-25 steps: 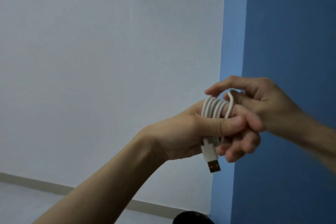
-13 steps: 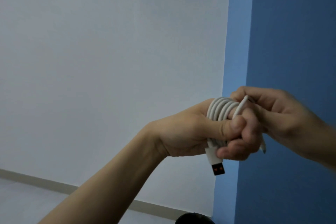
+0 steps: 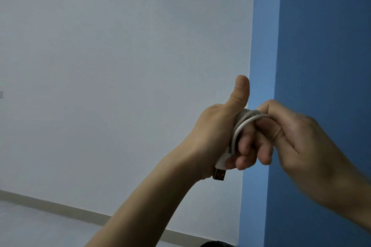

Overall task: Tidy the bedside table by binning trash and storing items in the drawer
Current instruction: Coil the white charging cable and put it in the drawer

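Left hand: fingers curled inside the cable turns, thumb raised clear.
Cable: white, wound round the left fingers, held in mid-air between both hands.
USB plug: protrudes below the left palm.
Right hand: fingers curled, pinching the outermost cable turn.

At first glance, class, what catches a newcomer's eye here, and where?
Right of centre, the left hand, thumb raised, has a white USB cable coiled round it; the right hand pinches one loop. The USB plug pokes out beneath the left hand. A blue wall fills the right.
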A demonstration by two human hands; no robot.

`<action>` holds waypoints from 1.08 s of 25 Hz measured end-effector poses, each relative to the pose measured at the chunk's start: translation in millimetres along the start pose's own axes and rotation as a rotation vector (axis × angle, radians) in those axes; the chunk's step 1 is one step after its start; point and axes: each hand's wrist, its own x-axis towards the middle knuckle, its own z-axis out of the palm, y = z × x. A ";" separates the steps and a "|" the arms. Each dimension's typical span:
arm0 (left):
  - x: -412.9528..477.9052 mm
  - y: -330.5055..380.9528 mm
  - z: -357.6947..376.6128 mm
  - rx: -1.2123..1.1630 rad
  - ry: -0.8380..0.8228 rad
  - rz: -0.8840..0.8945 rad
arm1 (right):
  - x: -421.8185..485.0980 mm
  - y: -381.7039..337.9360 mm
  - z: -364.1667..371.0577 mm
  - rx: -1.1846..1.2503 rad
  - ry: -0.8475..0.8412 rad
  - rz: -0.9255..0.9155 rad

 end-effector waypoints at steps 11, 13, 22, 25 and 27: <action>12.6 -1.2 -3.1 0.151 0.428 0.035 | 5.4 -0.7 -6.0 -0.002 -0.087 0.020; 14.4 0.6 -0.4 0.134 0.410 0.032 | 5.3 -2.1 -2.9 0.013 -0.007 -0.013; 17.2 3.6 -0.3 0.265 0.507 0.079 | 16.0 -3.1 1.1 0.036 0.005 0.021; 13.9 2.4 -1.5 0.237 0.430 0.147 | 17.3 -3.2 -0.2 0.007 0.113 -0.044; 10.0 3.8 -15.3 0.214 0.370 0.180 | 17.7 -0.7 -4.0 0.049 0.195 -0.045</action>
